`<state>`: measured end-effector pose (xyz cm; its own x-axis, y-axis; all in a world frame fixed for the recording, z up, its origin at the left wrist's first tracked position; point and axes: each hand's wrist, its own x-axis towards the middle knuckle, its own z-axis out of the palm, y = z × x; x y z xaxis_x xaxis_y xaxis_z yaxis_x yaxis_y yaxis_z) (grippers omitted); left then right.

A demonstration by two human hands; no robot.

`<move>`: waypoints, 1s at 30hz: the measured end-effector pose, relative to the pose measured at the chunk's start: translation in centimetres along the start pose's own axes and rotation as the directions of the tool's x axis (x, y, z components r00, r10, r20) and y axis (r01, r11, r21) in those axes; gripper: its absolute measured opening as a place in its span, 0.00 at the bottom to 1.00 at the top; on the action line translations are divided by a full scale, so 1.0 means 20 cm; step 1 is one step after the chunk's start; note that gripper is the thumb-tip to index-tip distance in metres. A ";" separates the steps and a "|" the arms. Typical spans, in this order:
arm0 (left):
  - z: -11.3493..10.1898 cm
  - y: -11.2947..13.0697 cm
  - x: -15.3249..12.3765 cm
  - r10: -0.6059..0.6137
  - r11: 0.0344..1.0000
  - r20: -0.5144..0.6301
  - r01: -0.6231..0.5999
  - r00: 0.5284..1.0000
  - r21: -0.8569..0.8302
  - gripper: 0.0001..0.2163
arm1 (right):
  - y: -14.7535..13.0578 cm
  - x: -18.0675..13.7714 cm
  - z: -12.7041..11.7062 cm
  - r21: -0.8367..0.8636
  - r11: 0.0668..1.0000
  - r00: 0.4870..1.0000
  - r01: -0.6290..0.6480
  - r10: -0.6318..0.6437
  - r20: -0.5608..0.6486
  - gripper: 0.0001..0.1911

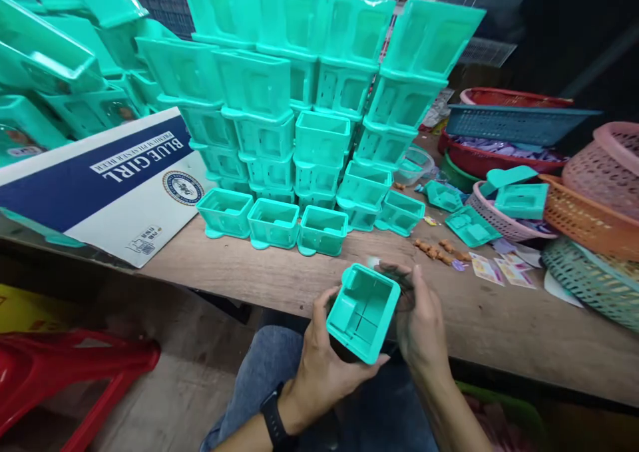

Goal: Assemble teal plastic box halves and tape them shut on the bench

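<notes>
Left hand (322, 365) grip clasps teal box (363, 311) – right hand (419, 319) grip presses box's side.

Teal box (363, 312) in hand — same teal as the stacked boxes (319, 106). Carton (107, 182) at table's left edge was navy and white. Baskets at right edge — red (514, 97), pink (606, 166), orange (586, 219). Wristwatch (273, 417) black, table (499, 319) wood-grain brown.

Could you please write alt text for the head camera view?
Both hands, left hand and right hand, hold a teal plastic box over the lap at a wooden table. Behind stand stacked teal boxes, with woven baskets on the right.
</notes>
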<state>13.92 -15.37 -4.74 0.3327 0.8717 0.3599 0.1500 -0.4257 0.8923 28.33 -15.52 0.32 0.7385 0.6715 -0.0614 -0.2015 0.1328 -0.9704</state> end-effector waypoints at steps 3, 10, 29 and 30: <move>0.01 0.03 -0.01 0.006 1.000 -0.057 -0.007 0.998 -0.006 0.40 | 0.02 0.01 -0.01 0.130 0.991 0.999 -0.029 0.031 -0.015 0.23; -0.01 0.04 -0.04 -0.141 0.964 0.108 0.161 0.984 -0.209 0.36 | -0.02 0.01 -0.09 0.263 0.871 0.889 -0.416 0.328 0.319 0.37; -0.15 0.25 0.27 0.152 0.986 0.347 -0.117 0.925 -0.118 0.33 | -0.05 -0.10 -0.15 -0.226 0.916 0.899 0.332 -0.235 0.370 0.33; -0.14 0.25 0.27 0.154 0.986 0.347 -0.119 0.925 -0.120 0.33 | -0.03 -0.10 -0.15 -0.216 0.935 0.918 0.282 -0.197 0.344 0.35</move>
<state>13.77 -12.11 2.43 0.6538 0.6566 0.3761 -0.0032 -0.4946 0.8691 28.91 -19.19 0.29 0.4962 0.8410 0.2155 0.1586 0.1562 -0.9749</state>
